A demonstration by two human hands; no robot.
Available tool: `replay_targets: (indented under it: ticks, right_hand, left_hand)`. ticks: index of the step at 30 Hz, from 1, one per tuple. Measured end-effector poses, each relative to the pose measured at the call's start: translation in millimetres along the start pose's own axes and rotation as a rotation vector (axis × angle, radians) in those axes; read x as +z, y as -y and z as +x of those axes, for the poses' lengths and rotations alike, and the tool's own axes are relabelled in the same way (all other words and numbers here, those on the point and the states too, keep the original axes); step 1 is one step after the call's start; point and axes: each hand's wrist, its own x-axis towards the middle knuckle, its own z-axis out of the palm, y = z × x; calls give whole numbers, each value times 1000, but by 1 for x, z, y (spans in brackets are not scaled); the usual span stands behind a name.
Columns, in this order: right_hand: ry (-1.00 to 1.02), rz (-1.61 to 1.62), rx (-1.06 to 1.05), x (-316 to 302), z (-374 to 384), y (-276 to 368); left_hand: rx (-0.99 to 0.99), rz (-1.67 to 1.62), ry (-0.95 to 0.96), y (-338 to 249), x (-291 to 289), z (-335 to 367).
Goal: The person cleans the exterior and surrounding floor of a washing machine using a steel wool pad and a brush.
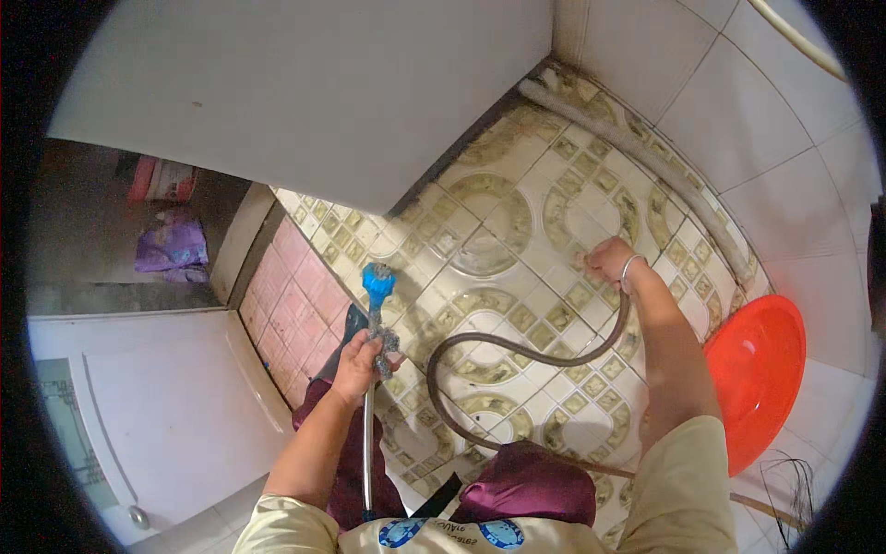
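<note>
My left hand (358, 365) is closed round the metal pole of a long-handled scrubber (367, 443). Its blue head (377, 282) points away from me, with a grey tuft at its tip. Grey wiry scouring mesh (384, 351) bunches against my left fingers. Farther right, my right hand (609, 261), a pale bangle at its wrist, has its fingers curled round a brown hose (517, 344). From that hand the hose loops back across the patterned tile floor (498, 254) toward my legs. The hose's end is hard to make out.
A red basin (759, 379) leans by the right wall. A pale pipe (646, 157) runs along the floor's far right edge. A large white panel (305, 92) stands ahead. At left are a white door (175, 397), pink tiles (295, 295) and a purple packet (173, 247).
</note>
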Motion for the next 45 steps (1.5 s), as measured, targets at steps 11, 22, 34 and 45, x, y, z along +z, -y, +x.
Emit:
replay_targets:
  ticks: [11, 22, 34, 45]
  right_hand:
    - [-476, 644, 414, -83, 18, -53]
    - [66, -673, -483, 74, 57, 19]
    - [649, -732, -105, 80, -51, 36]
    - [587, -274, -181, 120, -69, 25]
  left_hand:
    - [-6, -80, -25, 10, -19, 2]
    - [-15, -59, -113, 16, -36, 3]
    - [-61, -151, -27, 20, -69, 3]
    - [32, 412, 63, -13, -52, -14]
